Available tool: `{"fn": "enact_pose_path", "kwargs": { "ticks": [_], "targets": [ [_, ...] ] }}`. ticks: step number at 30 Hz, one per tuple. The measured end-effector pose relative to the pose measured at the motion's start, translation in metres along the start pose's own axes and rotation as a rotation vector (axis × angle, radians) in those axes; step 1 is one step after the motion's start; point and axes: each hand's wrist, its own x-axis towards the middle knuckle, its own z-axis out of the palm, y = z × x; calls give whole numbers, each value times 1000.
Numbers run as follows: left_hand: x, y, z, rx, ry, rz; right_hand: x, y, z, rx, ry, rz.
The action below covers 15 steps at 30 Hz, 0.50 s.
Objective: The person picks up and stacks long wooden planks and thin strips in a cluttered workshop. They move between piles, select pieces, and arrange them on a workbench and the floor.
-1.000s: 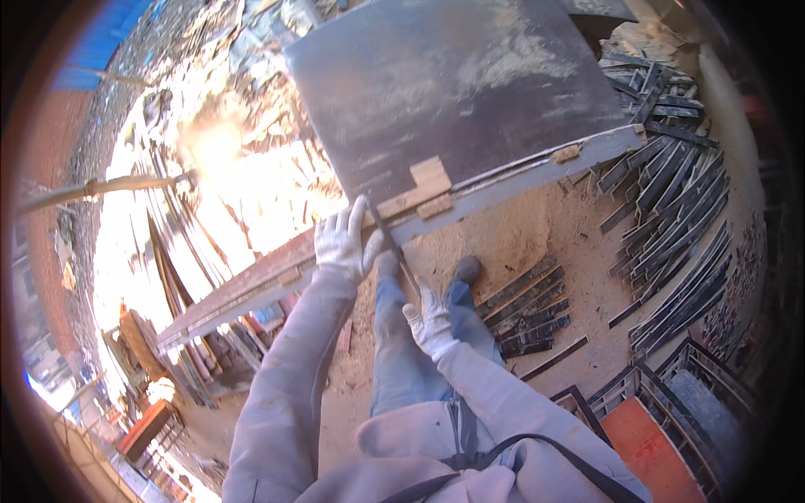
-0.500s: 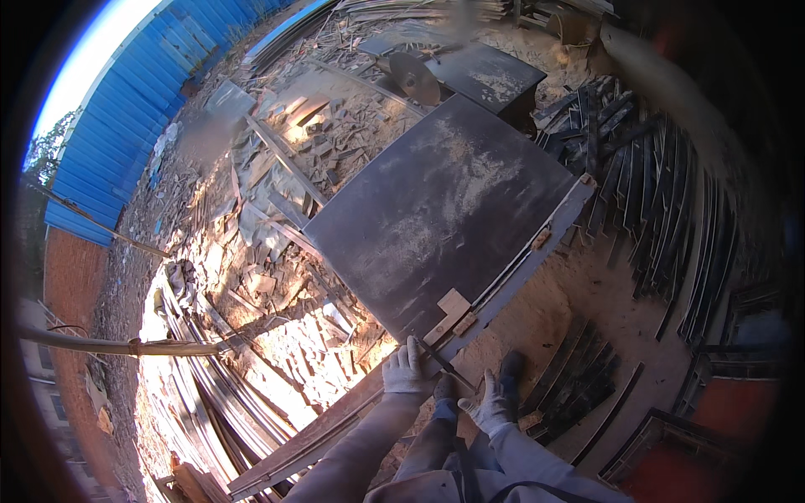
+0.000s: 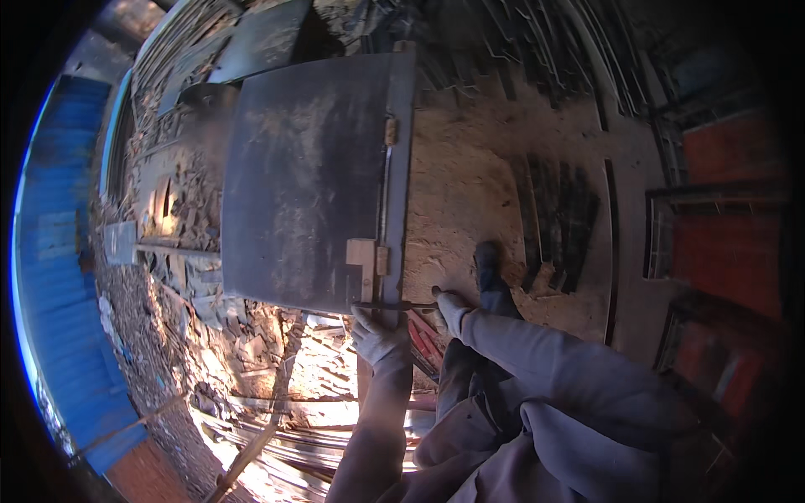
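Note:
A large dark table (image 3: 302,184), dusted with pale sawdust, lies in front of me. At its near right corner is a pale wooden stop block (image 3: 362,251), beside the rail (image 3: 399,159) along the right edge. A thin dark strip (image 3: 407,305) crosses that near edge and sticks out to the right. My gloved left hand (image 3: 379,342) is closed at the strip's left part, against the table edge. My gloved right hand (image 3: 453,313) is closed on its right end, thumb upward. The undersides of both grips are hidden.
A round saw blade (image 3: 207,96) and another dark table (image 3: 262,42) stand beyond. Dark strips (image 3: 558,218) lie on the dirt floor to the right, near my foot (image 3: 487,256). Wood scraps cover the ground at left, before a blue metal fence (image 3: 63,251).
My view has turned to the right, so the table now appears more upright. My right hand, open before, has closed on the strip's end. My left hand stays by the table's near edge.

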Motion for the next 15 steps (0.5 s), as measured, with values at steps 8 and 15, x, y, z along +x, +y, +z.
{"fn": "enact_pose_path", "kwargs": {
  "ticks": [8, 15],
  "targets": [
    [3, -2, 4, 188, 93, 44, 30, 29, 12, -438, 69, -324],
    [8, 0, 4, 143, 84, 139, -43, 3, -23, 3, -299, -177]
  ]
}}
